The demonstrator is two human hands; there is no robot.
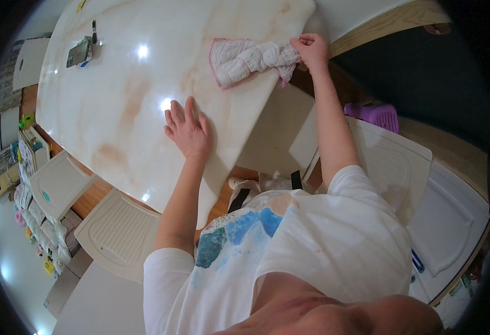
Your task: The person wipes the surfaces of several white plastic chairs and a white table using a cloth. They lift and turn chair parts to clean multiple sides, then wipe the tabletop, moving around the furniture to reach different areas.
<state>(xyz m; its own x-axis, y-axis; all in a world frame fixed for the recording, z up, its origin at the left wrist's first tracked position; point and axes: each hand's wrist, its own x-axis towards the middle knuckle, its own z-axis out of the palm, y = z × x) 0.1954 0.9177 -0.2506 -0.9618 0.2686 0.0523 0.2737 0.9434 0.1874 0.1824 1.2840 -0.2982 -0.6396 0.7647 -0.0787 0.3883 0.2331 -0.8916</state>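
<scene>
A marble-patterned table (144,83) with a glossy top spreads before me. My left hand (189,133) rests on it with spread fingers and holds nothing. At the table's right edge, my right hand (314,49) pinches one end of a white gauze cloth (245,60) with pink edging. The cloth lies bunched and twisted towards my fingers, its flatter end spread on the tabletop. A pink-edged corner hangs over the table edge just below my right hand.
Far left on the table lie a smartphone (77,53) on a small stack and a black marker (94,32). Plastic chairs (119,230) stand along the left side. Close on the right are another chair back (387,163), a purple plastic item (372,114) and a wood-edged dark panel (420,75).
</scene>
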